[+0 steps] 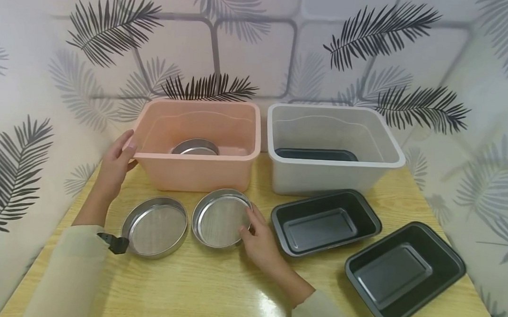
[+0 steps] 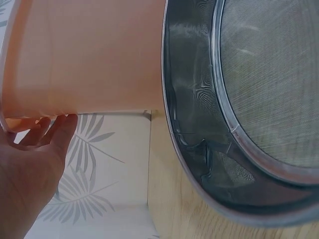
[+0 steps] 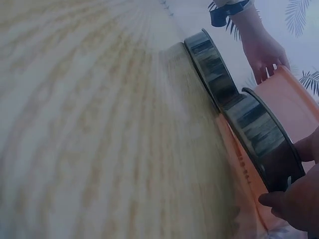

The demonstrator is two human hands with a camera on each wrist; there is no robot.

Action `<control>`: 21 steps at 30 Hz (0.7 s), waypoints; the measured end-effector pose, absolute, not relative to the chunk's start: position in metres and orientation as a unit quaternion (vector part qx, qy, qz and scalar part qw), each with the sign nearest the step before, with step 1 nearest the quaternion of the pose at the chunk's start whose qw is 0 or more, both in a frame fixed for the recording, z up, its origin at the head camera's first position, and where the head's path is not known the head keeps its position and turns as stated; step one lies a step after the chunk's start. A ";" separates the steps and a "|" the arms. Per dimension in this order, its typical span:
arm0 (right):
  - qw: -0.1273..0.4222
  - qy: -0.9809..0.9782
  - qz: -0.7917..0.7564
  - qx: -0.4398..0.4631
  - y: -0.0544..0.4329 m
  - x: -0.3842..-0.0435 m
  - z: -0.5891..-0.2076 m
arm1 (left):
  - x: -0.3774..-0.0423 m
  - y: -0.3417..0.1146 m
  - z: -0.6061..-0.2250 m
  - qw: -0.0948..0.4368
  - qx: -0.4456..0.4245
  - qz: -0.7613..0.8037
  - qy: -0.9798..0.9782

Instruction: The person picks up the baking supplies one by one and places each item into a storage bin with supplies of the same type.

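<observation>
At the left end of the pink plastic bin (image 1: 198, 172), my left hand (image 1: 116, 164) grips the rim, its fingers tucked under the lip in the left wrist view. My right hand (image 1: 261, 239) pinches the right side of a round metal sieve (image 1: 221, 223) with fine mesh, thumb and fingers at its wall. This sieve sits in front of the pink bin. A second round sieve (image 1: 155, 227) lies on the table to its left, below my left wrist. Inside the pink bin is another round sieve (image 1: 196, 147), partly hidden by the front wall.
Beside the pink bin stands a white plastic bin (image 1: 321, 178) with a dark pan (image 1: 315, 154) inside. Two dark rectangular loaf pans, a nearer one (image 1: 402, 273) and a farther one (image 1: 321, 227), lie on the wooden table (image 1: 180, 292) at the right. A patterned wall rises behind.
</observation>
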State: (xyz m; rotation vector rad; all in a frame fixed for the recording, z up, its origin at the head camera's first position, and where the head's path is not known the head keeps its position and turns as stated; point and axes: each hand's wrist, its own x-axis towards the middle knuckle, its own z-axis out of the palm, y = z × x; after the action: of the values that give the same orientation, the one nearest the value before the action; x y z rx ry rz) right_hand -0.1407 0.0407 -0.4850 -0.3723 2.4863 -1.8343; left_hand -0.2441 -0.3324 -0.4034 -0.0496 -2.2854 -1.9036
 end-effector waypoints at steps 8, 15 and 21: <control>0.035 0.781 -0.614 -0.107 0.047 -0.140 -0.468 | -0.242 -0.332 -0.402 0.084 -0.016 -0.632 -0.771; 0.036 0.774 -0.622 -0.118 0.055 -0.139 -0.437 | -0.241 -0.330 -0.401 0.076 -0.010 -0.622 -0.780; 0.038 0.774 -0.618 -0.128 0.055 -0.138 -0.410 | -0.242 -0.333 -0.400 0.069 -0.011 -0.619 -0.782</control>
State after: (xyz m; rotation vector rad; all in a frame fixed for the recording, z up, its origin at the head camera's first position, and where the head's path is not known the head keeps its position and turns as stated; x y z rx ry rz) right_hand -0.1377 0.0548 -0.4104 -0.3938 2.3758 -1.8969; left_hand -0.2425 -0.3327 -0.3998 -0.0343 -2.3542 -1.8644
